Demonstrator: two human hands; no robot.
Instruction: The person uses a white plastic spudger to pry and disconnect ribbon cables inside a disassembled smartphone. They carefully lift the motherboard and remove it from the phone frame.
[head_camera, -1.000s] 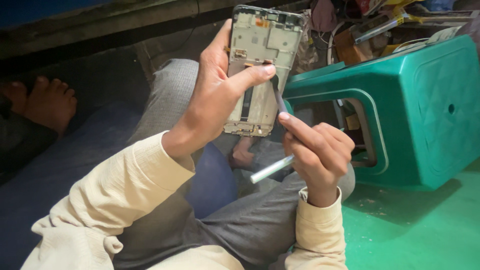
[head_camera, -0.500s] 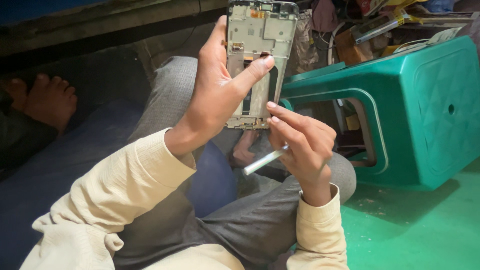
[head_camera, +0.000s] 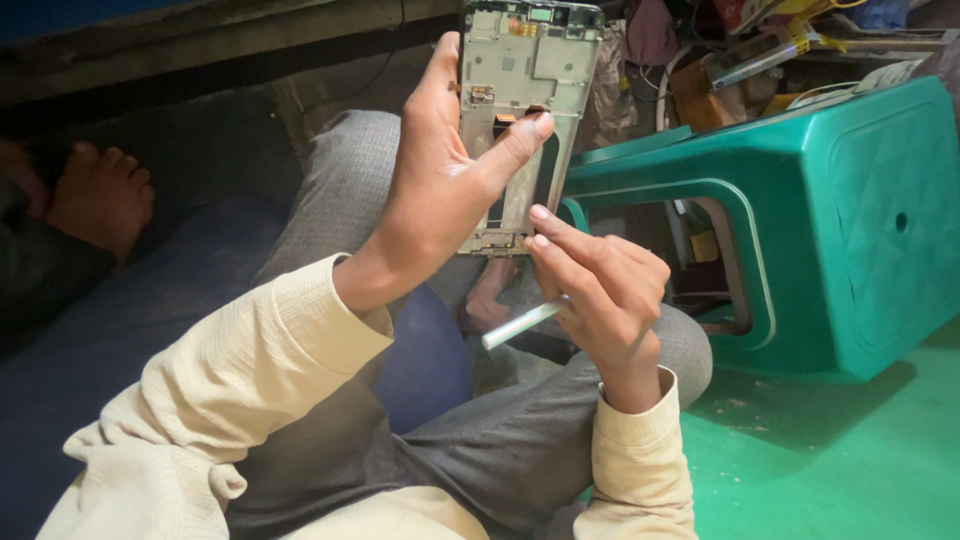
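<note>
Left hand (head_camera: 440, 200) holds an opened phone frame (head_camera: 525, 120) upright above the lap, fingers wrapped behind it, thumb pressed across its front. Right hand (head_camera: 600, 290) sits just below the frame; fingers closed around a slim silver tool (head_camera: 522, 322), two fingertips (head_camera: 540, 213) touching the frame's lower edge. A green plastic stool (head_camera: 850, 220) lies tipped on the green floor (head_camera: 830, 460), to the right.
</note>
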